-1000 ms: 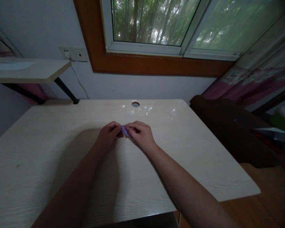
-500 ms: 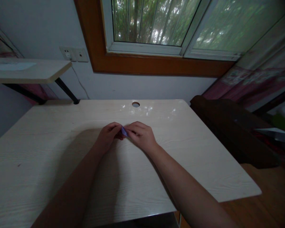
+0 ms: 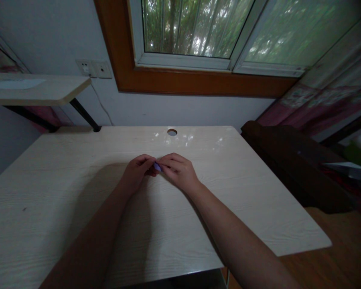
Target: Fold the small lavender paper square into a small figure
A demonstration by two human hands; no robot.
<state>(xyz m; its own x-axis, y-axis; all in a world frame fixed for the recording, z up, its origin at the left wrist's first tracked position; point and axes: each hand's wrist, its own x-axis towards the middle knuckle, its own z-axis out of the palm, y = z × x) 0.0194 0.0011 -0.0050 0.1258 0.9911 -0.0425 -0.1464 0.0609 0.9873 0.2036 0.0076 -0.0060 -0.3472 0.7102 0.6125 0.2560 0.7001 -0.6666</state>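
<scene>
Both my hands meet over the middle of a pale wooden desk. My left hand and my right hand pinch a small folded piece of purple paper between their fingertips. Only a sliver of the paper shows; the rest is hidden by my fingers. The fingers of both hands are curled closed around it, just above the desk top.
A round cable hole sits near the desk's far edge. A raised shelf stands at the back left below a wall socket. A dark chair back is on the right, a window ahead.
Less of the purple paper shows now; my fingertips have closed a little tighter over it. Hands stay in the same spot.
</scene>
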